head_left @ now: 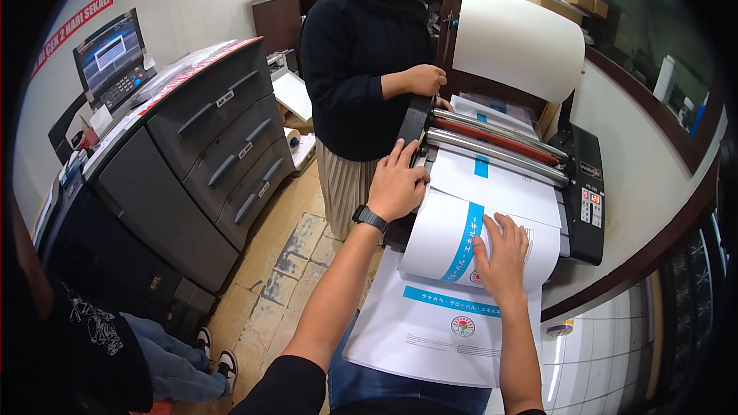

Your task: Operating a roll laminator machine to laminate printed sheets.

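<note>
A roll laminator with silver and red rollers [500,155] stands before me, its right black side panel [587,184] bearing a lit display. My left hand [396,183], with a dark watch at the wrist, rests against the laminator's left side, fingers extended. Under my right hand [503,256] lies a curled white printed sheet [430,242] with a blue band; the fingers are spread flat on it. Ahead of it, another white sheet [492,192] reaches up to the rollers. Nearer my body is a stack of similar printed sheets [430,338] with a round emblem.
A person in dark clothing [361,69] stands at the laminator's far left, hands by its side panel. A big grey printer [223,131] fills the left. White film or paper [519,42] hangs behind the rollers. Another person's jeans [173,357] show lower left.
</note>
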`<state>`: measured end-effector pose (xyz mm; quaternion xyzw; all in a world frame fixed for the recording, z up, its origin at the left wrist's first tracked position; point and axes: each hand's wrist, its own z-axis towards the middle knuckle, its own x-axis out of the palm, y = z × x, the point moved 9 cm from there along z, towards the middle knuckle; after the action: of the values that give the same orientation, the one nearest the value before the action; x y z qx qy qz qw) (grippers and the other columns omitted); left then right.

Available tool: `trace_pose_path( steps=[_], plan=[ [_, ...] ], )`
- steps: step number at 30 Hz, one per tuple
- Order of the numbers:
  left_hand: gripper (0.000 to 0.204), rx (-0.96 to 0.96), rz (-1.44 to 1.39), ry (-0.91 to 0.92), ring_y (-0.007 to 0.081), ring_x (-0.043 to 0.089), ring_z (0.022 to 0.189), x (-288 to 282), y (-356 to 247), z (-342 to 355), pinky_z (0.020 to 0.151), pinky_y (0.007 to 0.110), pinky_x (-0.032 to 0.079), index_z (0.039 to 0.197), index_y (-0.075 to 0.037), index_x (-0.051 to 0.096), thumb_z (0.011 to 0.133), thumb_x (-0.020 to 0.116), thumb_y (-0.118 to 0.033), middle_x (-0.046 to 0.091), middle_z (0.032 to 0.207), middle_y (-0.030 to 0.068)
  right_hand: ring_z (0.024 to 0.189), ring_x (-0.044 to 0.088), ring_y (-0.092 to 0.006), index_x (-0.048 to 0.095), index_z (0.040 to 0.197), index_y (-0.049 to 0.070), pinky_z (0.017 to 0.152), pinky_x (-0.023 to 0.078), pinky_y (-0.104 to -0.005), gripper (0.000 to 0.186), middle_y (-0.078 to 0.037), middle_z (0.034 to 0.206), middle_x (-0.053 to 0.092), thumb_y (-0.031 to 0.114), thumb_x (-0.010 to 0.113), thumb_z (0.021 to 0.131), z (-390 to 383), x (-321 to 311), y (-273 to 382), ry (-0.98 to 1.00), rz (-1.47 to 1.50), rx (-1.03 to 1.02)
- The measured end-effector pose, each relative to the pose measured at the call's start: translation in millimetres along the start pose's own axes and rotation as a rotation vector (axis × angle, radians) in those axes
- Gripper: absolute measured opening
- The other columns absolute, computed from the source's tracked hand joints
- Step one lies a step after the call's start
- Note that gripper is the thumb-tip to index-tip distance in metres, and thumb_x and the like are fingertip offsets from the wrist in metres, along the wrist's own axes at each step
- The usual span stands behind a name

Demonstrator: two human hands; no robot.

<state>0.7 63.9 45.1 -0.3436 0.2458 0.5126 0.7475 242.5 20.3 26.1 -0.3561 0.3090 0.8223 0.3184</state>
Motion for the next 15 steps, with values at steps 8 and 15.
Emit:
trace_pose_path(
  steps=[8, 15],
  plan=[
    [0.015, -0.002, 0.015, 0.018, 0.0402, 0.034, 0.15, -0.1, -2.0, 1.6, 0.115, 0.053, 0.035, 0.093, -0.019, 0.08, 0.086, 0.067, -0.02, 0.048, 0.156, 0.0175, 0.138, 0.044, -0.036, 0.065, 0.131, 0.004, 0.121, 0.02, -0.0583, 0.044, -0.019, 0.135, 0.055, 0.034, 0.063, 0.099, 2.9, -1.8, 1.9, -0.024, -0.006, 0.039],
    [0.016, -0.008, 0.051, 0.06, 0.0391, 0.031, 0.152, 0.9, -1.3, 1.3, 0.114, 0.053, 0.035, 0.096, -0.021, 0.08, 0.089, 0.065, -0.021, 0.045, 0.158, 0.0143, 0.137, 0.046, -0.0348, 0.066, 0.127, 0.002, 0.118, 0.021, -0.0587, 0.044, -0.019, 0.136, 0.057, 0.037, 0.063, 0.099, 7.5, 0.9, 1.0, -0.04, -0.002, 0.043]
  ],
)
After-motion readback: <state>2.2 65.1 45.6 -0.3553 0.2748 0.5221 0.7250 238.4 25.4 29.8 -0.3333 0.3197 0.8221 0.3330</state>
